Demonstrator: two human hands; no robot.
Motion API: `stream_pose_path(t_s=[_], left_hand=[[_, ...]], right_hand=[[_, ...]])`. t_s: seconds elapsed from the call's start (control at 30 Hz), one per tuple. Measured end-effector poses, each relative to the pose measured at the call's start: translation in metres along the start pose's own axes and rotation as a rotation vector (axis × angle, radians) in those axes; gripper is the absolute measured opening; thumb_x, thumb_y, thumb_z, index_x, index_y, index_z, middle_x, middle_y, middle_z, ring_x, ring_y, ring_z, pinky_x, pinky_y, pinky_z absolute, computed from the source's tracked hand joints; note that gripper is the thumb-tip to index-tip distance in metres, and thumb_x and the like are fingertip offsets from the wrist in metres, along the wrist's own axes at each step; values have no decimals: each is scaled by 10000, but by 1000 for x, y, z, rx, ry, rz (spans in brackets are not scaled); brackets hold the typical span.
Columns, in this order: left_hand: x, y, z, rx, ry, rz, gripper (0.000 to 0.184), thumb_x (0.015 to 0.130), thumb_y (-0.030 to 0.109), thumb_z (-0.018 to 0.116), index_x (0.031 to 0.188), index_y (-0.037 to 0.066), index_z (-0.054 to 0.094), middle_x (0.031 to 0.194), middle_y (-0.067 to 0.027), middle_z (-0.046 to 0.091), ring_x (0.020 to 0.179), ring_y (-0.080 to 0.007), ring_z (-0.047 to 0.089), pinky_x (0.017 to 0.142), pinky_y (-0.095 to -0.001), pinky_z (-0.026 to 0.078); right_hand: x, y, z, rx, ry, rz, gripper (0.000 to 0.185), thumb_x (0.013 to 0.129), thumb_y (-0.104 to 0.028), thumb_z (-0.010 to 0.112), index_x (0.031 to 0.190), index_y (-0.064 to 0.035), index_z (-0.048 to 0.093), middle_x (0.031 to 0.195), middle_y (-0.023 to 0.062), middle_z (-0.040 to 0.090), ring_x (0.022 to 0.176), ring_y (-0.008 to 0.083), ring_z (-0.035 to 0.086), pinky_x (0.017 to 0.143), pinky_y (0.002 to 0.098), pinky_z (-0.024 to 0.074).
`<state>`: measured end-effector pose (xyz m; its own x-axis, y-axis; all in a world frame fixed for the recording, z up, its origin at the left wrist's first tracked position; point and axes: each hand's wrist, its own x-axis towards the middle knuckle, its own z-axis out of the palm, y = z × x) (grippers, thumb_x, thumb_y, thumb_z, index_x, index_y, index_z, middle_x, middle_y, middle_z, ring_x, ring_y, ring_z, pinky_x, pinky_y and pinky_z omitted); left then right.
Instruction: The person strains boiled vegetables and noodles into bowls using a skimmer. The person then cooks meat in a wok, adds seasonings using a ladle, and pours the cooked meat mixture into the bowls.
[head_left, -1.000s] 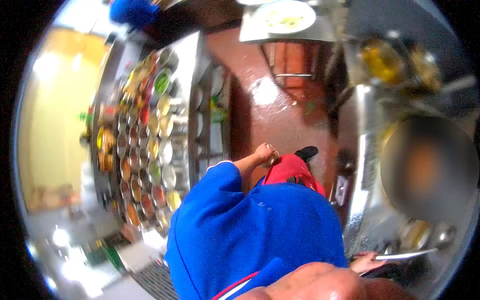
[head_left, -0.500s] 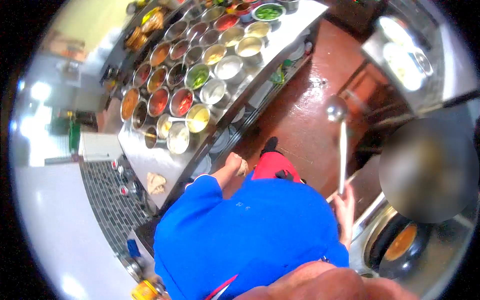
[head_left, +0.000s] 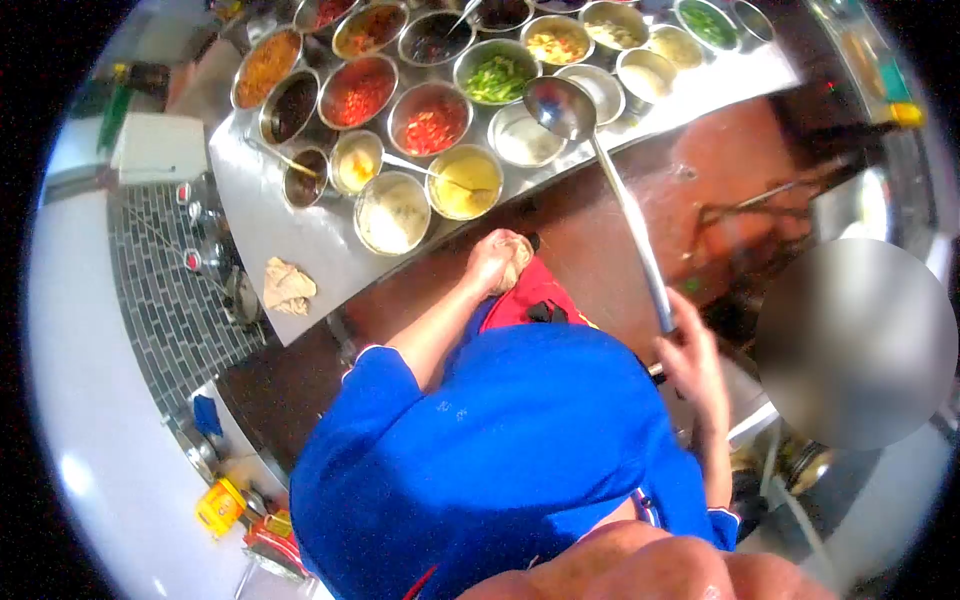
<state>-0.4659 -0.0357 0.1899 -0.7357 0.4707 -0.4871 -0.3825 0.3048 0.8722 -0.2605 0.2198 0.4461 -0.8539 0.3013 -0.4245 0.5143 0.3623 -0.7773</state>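
My right hand is closed around the end of a long metal ladle. The ladle's bowl is up over the near edge of the ingredient bowls, between the chopped green vegetables and a bowl of white contents; I cannot tell whether it touches them. My left hand is wrapped round a bunched beige cloth in front of my body, just off the counter's edge. Closest to it are a bowl of yellow liquid with a white spoon and a bowl of pale contents.
The steel counter carries several metal bowls, among them chopped red pieces. A second beige cloth lies at its left corner. Red-brown floor runs beyond the counter. A yellow container stands low on the left.
My body has turned towards the counter, and the bowls appear nearer. The ladle has swung from above the floor to over the bowls. Both hands keep their holds.
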Motion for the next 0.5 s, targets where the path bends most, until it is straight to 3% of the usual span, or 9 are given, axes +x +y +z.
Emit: stream_pose_path(t_s=[0.13, 0.23, 0.3, 0.33, 0.37, 0.43, 0.5], left_hand=[[-3, 22, -13, -197, -97, -141, 179, 915, 201, 621, 1015, 54, 637, 931, -33, 653, 865, -121, 604, 794, -282, 486], [-24, 81, -14, -360, -277, -114, 227, 907, 244, 645, 1034, 56, 632, 980, -38, 654, 921, -125, 599, 835, -289, 476], [-39, 121, -8, -492, -373, 17, 342, 881, 315, 680, 1098, 63, 602, 1067, -44, 638, 990, -139, 585, 889, -300, 459], [-43, 136, -3, -543, -385, 124, 368, 860, 271, 714, 1127, 65, 568, 1105, -31, 603, 989, -128, 569, 871, -287, 462], [-48, 142, 0, -446, -278, 228, 323, 853, 187, 717, 1113, 70, 567, 1086, -40, 591, 965, -127, 575, 856, -281, 476], [-70, 174, -6, -674, -136, 52, 300, 831, 98, 713, 1090, 60, 567, 1039, -46, 589, 940, -120, 576, 824, -265, 489], [-75, 156, -20, -623, 183, 227, 283, 815, 20, 675, 1071, 20, 556, 984, -56, 611, 807, -126, 610, 716, -268, 522]], right_hand=[[23, -50, -3, 106, -110, 258, 628, 794, -27, 611, 1389, -33, 412, 1234, 138, 569, 1134, 182, 526, 972, 326, 406], [48, -45, 8, 65, -163, 82, 622, 792, -61, 645, 1369, -23, 414, 1180, 138, 591, 1075, 195, 562, 938, 349, 441], [73, -53, 27, 106, -206, -32, 612, 792, -74, 661, 1351, -21, 419, 1131, 136, 605, 1030, 196, 581, 909, 349, 460], [88, -64, 38, -8, -260, -106, 563, 804, -116, 670, 1306, -15, 435, 1085, 155, 618, 995, 231, 611, 872, 368, 480], [101, -76, 56, -89, -272, -197, 508, 826, -155, 664, 1261, -9, 446, 1070, 193, 620, 965, 261, 629, 825, 389, 496], [121, -104, 85, -106, -461, -207, 482, 850, -243, 658, 1210, -12, 436, 908, 251, 627, 817, 401, 654, 706, 450, 518], [149, -121, 102, -129, -626, -413, 427, 849, -284, 658, 1126, -12, 480, 864, 246, 631, 799, 425, 640, 690, 471, 511]])
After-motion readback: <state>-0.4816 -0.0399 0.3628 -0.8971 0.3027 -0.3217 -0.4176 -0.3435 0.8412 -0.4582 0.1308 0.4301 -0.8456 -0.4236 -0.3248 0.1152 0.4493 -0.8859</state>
